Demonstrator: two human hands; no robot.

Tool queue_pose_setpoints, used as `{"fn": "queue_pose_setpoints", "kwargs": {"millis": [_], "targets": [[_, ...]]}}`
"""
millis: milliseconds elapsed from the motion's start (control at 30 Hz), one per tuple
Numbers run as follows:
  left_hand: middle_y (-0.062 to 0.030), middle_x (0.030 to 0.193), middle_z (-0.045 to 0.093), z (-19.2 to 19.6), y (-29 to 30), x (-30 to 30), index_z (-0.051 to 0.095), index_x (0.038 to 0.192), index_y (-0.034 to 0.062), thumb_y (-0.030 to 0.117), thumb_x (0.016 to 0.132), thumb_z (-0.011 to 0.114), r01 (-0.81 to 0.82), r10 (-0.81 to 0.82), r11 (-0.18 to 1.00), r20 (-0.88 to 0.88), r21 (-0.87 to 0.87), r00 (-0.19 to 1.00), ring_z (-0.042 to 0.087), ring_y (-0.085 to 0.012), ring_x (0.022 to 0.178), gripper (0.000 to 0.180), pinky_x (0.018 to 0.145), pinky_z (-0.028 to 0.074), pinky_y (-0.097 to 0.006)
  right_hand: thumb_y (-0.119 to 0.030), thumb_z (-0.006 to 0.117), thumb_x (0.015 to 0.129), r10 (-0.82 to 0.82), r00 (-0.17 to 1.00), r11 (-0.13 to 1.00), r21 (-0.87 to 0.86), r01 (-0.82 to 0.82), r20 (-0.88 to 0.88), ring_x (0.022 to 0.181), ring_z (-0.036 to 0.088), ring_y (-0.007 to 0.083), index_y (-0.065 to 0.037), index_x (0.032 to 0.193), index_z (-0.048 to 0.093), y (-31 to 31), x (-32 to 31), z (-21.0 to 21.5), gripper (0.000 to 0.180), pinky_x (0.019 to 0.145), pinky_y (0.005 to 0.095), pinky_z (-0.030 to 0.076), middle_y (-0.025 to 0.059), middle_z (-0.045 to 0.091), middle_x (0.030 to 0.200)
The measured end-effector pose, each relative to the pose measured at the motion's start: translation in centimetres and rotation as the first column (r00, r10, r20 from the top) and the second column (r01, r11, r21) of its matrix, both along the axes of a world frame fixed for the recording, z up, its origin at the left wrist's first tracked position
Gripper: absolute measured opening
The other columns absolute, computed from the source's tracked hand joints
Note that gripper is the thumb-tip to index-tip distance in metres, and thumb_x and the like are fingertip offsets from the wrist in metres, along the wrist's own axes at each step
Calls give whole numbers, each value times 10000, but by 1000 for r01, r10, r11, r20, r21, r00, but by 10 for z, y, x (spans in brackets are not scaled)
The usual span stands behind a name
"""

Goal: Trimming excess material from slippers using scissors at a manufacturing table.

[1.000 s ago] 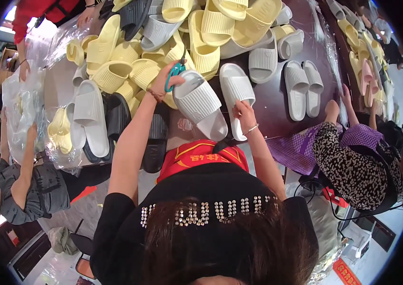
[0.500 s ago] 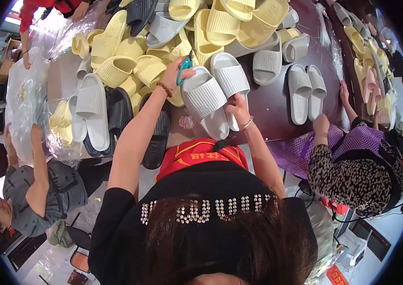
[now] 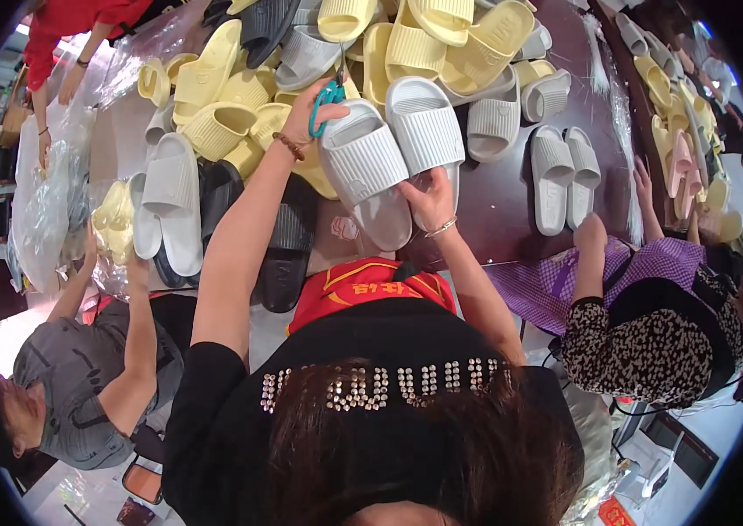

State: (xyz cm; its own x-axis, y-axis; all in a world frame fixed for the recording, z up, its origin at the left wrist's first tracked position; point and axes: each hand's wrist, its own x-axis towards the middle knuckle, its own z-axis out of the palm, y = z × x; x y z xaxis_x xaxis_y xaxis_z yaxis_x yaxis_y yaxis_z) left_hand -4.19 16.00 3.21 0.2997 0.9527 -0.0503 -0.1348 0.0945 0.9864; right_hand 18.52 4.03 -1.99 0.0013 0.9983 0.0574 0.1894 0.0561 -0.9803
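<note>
A pair of light grey ribbed slide slippers is in front of me, side by side, toes toward me: the left slipper (image 3: 370, 167) and the right slipper (image 3: 425, 136). My left hand (image 3: 305, 116) is closed round teal-handled scissors (image 3: 327, 103), blades pointing away. Its fingers are at the heel of the left slipper; whether they grip it is hard to see. My right hand (image 3: 432, 202) holds the pair near the toes, thumb on top between the two, the other fingers partly hidden underneath.
A heap of yellow slippers (image 3: 218, 130) mixed with grey and black ones covers the far side of the table (image 3: 498, 197). Another grey pair (image 3: 553, 180) lies at right. White ties (image 3: 597, 57) hang beyond it. Co-workers sit at both sides; the left one handles bagged yellow slippers (image 3: 113, 223).
The grey pair has moved slightly left and come closer together, lying flatter, with both my hands still at it. The left co-worker's hands have moved onto the bagged yellow slippers.
</note>
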Motion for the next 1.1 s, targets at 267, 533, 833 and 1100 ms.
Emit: {"fn": "queue_pose_setpoints", "kwargs": {"millis": [267, 533, 833, 1100], "targets": [[18, 897, 484, 8, -8, -7, 478, 1152, 27, 63, 634, 710, -45, 46, 999, 44, -29, 998, 463, -79, 813, 569, 754, 377, -209, -297, 695, 572, -207, 965, 977, -19, 212, 161, 799, 491, 261, -38, 863, 566, -3, -22, -17, 410, 738, 370, 348, 93, 541, 809], [27, 858, 485, -2, 5, -26, 486, 1145, 35, 81, 620, 720, -117, 123, 991, 92, -71, 988, 469, -76, 782, 576, 724, 384, -199, -325, 698, 592, -15, 880, 998, -52, 45, 474, 954, 483, 263, -35, 994, 549, -1, -25, 8, 518, 846, 418, 330, 139, 536, 994], [-1, 877, 504, -13, 22, -18, 457, 1167, 41, 51, 656, 685, -126, 127, 992, -63, 30, 990, 486, -82, 789, 559, 720, 397, -206, -445, 631, 619, -100, 763, 991, 133, 19, 638, 1195, 237, 356, -60, 1206, 413, 28, -44, -20, 735, 986, 453, 108, 197, 347, 1261], [-29, 834, 557, 2, 4, -19, 429, 1173, 32, 73, 698, 667, -232, 242, 968, -116, 94, 963, 524, -88, 734, 533, 655, 426, -210, -280, 609, 614, -360, 862, 932, 167, 320, 357, 1182, 177, 406, 39, 1222, 316, 40, -30, -55, 746, 988, 482, 73, 250, 277, 1275]]}}
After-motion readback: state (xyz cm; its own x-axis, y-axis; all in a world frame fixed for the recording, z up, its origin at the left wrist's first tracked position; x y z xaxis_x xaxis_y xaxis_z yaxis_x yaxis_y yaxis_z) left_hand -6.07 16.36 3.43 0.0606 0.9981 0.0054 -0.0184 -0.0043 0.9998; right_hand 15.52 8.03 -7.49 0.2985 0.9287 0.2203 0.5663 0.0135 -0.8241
